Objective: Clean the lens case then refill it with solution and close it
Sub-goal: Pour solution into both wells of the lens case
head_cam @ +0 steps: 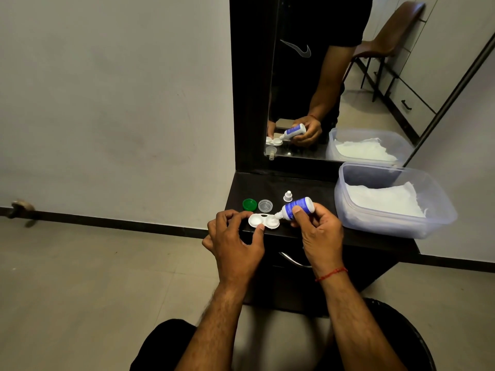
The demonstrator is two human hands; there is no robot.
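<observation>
Mid-frame on the dark counter (pixel 308 183), left hand (pixel 235 245) pinches the open white lens case (pixel 263 220). Right hand (pixel 320 231) grips the tipped solution bottle (pixel 296 207), nozzle over the case's right well. Green cap (pixel 249 204) and clear cap (pixel 265 205) sit just behind.

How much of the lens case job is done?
Done: the green lid and clear lid are off, lying behind the case. In hand: the right hand tips the bottle over it; the left hand steadies it. Left: screwing both lids on.
</observation>
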